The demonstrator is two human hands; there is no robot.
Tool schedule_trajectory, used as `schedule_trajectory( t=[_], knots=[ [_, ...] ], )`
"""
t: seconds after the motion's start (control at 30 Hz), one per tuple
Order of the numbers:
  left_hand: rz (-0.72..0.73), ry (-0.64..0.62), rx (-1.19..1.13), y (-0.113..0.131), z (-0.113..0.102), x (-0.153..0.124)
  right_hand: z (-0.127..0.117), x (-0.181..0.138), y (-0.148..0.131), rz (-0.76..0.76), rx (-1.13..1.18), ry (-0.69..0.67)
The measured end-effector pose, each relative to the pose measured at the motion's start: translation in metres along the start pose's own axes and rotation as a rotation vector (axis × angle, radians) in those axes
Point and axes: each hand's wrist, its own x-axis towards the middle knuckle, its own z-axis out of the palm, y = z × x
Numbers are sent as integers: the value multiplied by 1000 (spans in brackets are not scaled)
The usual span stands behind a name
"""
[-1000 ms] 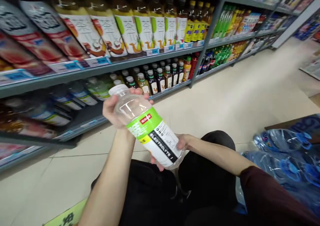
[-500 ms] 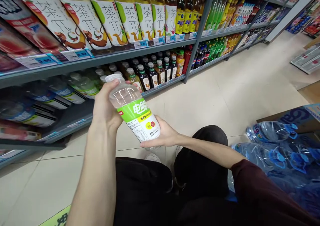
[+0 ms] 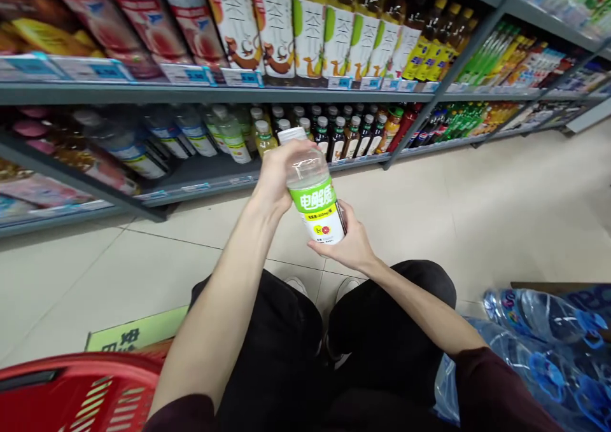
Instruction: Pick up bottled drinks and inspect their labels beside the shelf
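Observation:
A clear drink bottle (image 3: 319, 206) with a white cap and a green, yellow and white label is held above my knees, tilted, cap end toward the shelf. My left hand (image 3: 279, 171) wraps round its upper part just below the cap. Around the lower end curls my right hand (image 3: 351, 241), thumb across the bottom of the label. The label's front, with big white characters and small fruit pictures, faces me. Beyond the bottle, similar green-labelled bottles (image 3: 233, 136) stand on the lower shelf (image 3: 214, 181).
A red shopping basket (image 3: 81, 387) is at the lower left, near a yellow-green sign (image 3: 138, 330). Large blue-handled water bottles (image 3: 539, 355) are stacked at my right. Tea bottles (image 3: 308, 31) line the upper shelf (image 3: 286, 95). Pale floor tiles (image 3: 410, 209) run along the shelving.
My view has swung left, bringing the red basket into sight. The bottle has been turned so that its label front faces me more squarely; both hands still hold it.

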Motion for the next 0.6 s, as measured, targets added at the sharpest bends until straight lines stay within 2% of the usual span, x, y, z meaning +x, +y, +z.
schedule_trajectory(
  t=[0.07, 0.13, 0.27, 0.33, 0.4, 0.5, 0.6],
  knots=[
    [28, -82, -12, 5, -3, -4, -7, 4, -2, -17, 81, -19],
    [56, -146, -42, 10, -6, -9, -16, 11, -5, -21, 153, -115],
    [55, -252, -158, 12, -10, -16, -31, 21, -12, -22, 404, -550],
    [35, -333, -235, 10, -9, -18, -32, 21, -14, -17, 546, -697],
    [33, -437, -305, 9, -8, -21, -28, 19, -15, -4, 661, -726],
    [25, -582, -352, 11, -5, -26, -18, 11, -18, -33, 730, -661],
    [16, -642, -363, 13, -8, -31, -11, 3, -25, -109, 713, -613]
  ],
)
